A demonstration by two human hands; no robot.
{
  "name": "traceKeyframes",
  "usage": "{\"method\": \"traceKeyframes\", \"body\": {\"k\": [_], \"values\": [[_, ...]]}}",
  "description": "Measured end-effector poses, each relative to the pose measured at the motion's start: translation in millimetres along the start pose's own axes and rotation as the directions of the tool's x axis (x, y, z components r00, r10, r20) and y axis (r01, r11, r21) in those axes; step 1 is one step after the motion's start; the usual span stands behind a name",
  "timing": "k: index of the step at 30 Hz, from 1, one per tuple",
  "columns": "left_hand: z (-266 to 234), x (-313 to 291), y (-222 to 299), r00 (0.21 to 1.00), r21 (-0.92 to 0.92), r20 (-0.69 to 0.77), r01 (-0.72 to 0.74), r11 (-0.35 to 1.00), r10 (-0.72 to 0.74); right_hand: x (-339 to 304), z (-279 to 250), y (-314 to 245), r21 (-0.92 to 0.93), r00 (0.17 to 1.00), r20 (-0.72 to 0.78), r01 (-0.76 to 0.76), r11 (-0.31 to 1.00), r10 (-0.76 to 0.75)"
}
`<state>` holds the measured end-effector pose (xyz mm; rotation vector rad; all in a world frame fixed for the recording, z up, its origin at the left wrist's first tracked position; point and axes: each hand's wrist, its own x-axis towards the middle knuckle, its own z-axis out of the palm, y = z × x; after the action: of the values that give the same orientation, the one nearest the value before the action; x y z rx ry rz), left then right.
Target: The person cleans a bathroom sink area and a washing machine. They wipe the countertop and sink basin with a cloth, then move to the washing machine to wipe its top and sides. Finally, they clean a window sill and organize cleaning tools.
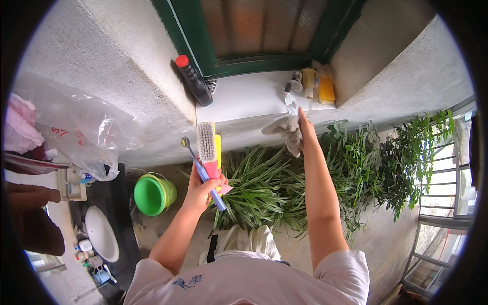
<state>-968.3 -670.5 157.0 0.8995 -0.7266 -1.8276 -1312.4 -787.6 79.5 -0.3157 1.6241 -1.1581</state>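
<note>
My left hand (200, 189) is closed round a bundle in front of the wall. In it are a scrub brush (207, 142) with grey bristles and a pink body, a toothbrush (217, 200) with a blue-purple handle, and a flat yellow piece (218, 152) behind them. My right hand (307, 129) reaches forward to the white windowsill (244, 99) and grips a crumpled grey rag (290, 133) hanging at its front edge. Just beyond the rag, a small silvery-white packet or tube with a dark cap (291, 103) lies at the edge. My right fingers are partly hidden.
On the sill stand a black bottle with a red cap (193, 80), a yellow bottle (326, 90) and small containers (308, 81). Leafy plants (264, 178) grow below. Left are a green bucket (152, 195), a washbasin (101, 234) and a hanging plastic bag (86, 124).
</note>
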Motion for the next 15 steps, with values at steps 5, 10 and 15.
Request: {"method": "traceKeyframes", "body": {"k": [5, 10, 15], "values": [[13, 17, -7, 0.999, -0.011, -0.038, -0.009, 1.000, 0.009, 10, 0, 8, 0.010, 0.962, 0.089, 0.258, 0.966, -0.258], [35, 26, -18, 0.982, 0.008, -0.128, -0.142, 0.990, 0.142, -105, 5, 41, -0.002, 0.942, 0.206, 0.270, 0.963, -0.264], [52, 15, -18, 0.998, -0.009, 0.007, -0.054, 0.998, 0.054, -190, 0, 73, 0.096, 0.881, 0.473, -0.020, 0.995, -0.028]]}}
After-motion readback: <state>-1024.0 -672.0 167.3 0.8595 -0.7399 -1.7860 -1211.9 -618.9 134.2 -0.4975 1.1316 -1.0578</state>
